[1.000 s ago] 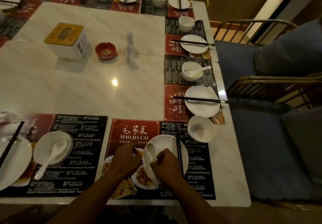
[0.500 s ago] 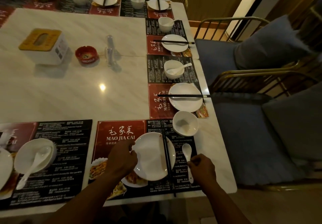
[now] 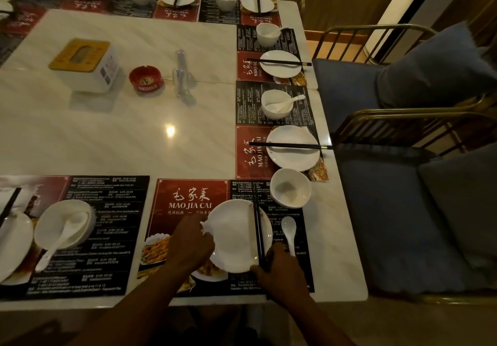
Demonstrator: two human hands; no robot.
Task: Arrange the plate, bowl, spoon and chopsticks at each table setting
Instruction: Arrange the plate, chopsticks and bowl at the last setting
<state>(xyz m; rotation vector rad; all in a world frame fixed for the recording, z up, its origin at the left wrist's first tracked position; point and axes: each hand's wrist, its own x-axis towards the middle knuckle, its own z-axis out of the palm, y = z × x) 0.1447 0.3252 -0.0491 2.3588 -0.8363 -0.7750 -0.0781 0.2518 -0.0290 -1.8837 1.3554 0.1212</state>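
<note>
At plate (image 3: 233, 240) rim: left hand (image 3: 188, 246) grips, right hand (image 3: 282, 271) touches near edge.

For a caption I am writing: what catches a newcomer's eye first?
At the near edge, the left hand holds the rim of a white plate and the right hand pinches the near end of black chopsticks lying across it. A white spoon lies right of the plate, an empty bowl beyond.
</note>
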